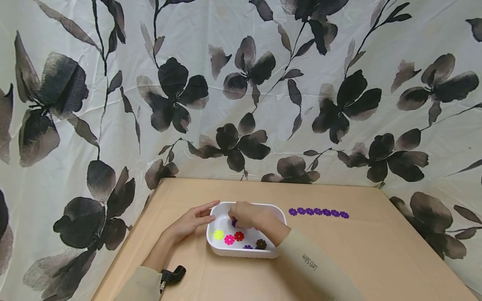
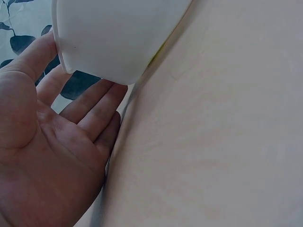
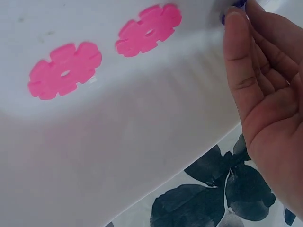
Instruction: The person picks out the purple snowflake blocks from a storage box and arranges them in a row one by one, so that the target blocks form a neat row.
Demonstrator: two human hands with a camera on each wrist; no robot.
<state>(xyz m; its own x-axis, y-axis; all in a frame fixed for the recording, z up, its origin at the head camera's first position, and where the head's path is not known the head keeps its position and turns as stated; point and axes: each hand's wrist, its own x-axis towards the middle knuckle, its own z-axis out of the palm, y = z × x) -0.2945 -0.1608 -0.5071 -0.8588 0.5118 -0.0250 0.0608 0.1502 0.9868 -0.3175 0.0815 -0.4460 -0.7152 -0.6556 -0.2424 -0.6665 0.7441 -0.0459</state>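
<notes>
My right hand (image 1: 251, 215) reaches into a white plastic tub (image 1: 246, 253). In the right wrist view its thumb and fingers pinch a purple notched flower-shaped disc (image 3: 240, 4), mostly hidden behind the fingertips. My left hand (image 1: 190, 222) touches the tub's left end with fingers extended along its rim and wall. Inside the tub lie a yellow disc (image 1: 219, 235), a pink disc (image 1: 229, 239), a red disc (image 1: 239, 236), a brown disc (image 1: 261, 244) and a purple disc (image 1: 247, 246). Two pink discs show close up in the right wrist view.
To the right of the tub, several purple flower discs (image 1: 318, 211) form a row on the tan tabletop (image 1: 376, 251). Behind the table hangs a white cloth (image 1: 293, 138) with dark flowers. A black device (image 1: 174, 275) sits at my left wrist.
</notes>
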